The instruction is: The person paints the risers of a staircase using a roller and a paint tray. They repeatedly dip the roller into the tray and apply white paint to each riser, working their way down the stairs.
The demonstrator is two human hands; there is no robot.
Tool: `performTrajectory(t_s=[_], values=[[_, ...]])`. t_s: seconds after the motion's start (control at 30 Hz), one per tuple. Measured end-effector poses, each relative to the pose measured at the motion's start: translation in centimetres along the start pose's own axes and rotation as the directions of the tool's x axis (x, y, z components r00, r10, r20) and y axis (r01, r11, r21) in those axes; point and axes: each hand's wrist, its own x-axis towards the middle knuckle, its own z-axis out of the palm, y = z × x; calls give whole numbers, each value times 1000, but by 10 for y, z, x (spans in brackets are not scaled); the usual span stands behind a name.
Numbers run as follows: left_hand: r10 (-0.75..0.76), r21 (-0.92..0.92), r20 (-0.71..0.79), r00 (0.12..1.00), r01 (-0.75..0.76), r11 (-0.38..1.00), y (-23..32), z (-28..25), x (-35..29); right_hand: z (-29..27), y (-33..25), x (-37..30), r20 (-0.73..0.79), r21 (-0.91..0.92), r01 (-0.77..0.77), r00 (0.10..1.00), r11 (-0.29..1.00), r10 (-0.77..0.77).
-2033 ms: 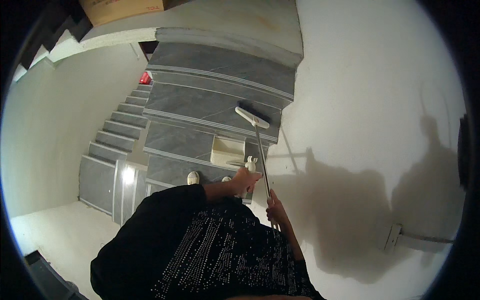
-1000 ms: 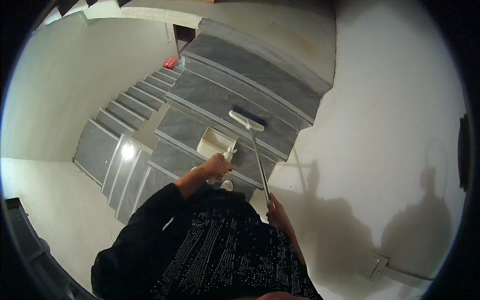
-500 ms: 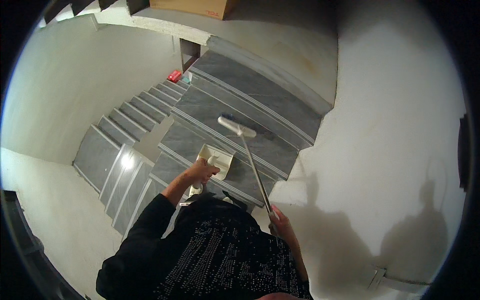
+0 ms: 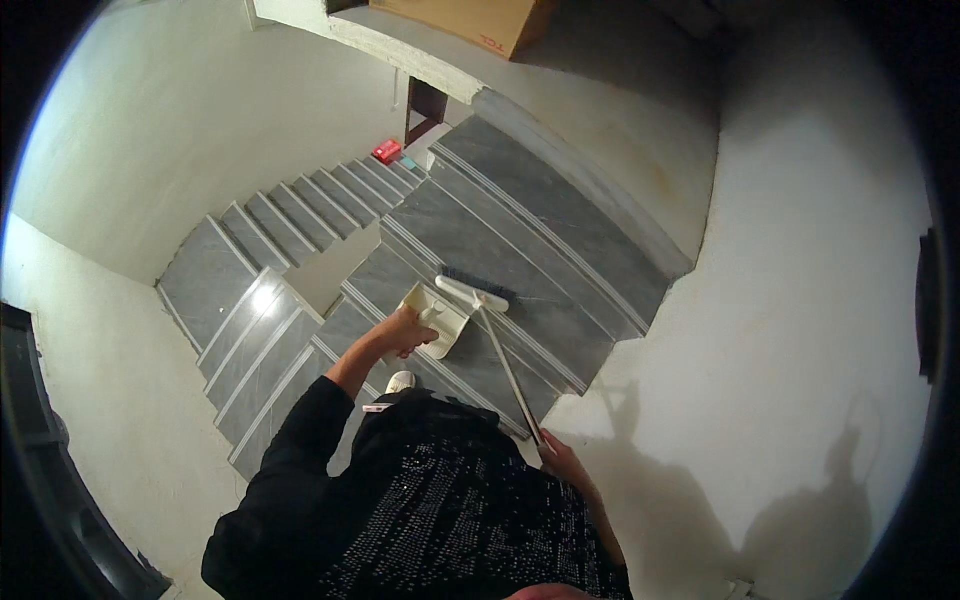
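My left hand (image 4: 403, 333) is closed round the handle of a cream dustpan (image 4: 449, 326), which sits low against a grey stair step. In my right hand (image 4: 562, 461) is the pole of a broom (image 4: 515, 380), gripped near its lower end in the picture. The broom's white head (image 4: 472, 292), with dark bristles on its far side, lies at the step edge just beyond the dustpan. Whether the head touches the pan I cannot tell. A pale shoe (image 4: 400, 382) shows on the stairs below my left wrist.
Grey stairs (image 4: 520, 225) with pale edge strips rise ahead, and more steps (image 4: 290, 220) run at the left. A red box (image 4: 386, 151) stands by the far doorway. A cardboard box (image 4: 470, 22) rests on a ledge. White wall (image 4: 800, 300) bounds the right.
The broom head has come nearer, from the middle of the step toward its edge beside the dustpan. Both hands keep their hold. The view has shifted slightly.
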Motion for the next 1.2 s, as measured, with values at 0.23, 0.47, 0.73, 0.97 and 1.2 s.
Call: performTrajectory(t_s=[0.23,0.47,0.73,0.97,1.2], values=[[-88,-57,-112,990,82,995,-18,-42,-9,3,-83,-21,-17,321,-176,981,931,191],[-47,-42,-132,990,41,998,-36,-73,12,51,-52,107,-117,155,-54,990,986,73],[43,72,-232,972,-27,997,-32,-107,3,49,-91,45,100,247,-209,977,946,190],[124,192,-254,959,-76,978,-53,-152,28,50,-140,25,-8,414,-100,993,905,114],[153,321,-293,944,-53,946,-48,-175,35,92,-157,165,-61,274,-111,989,955,132]])
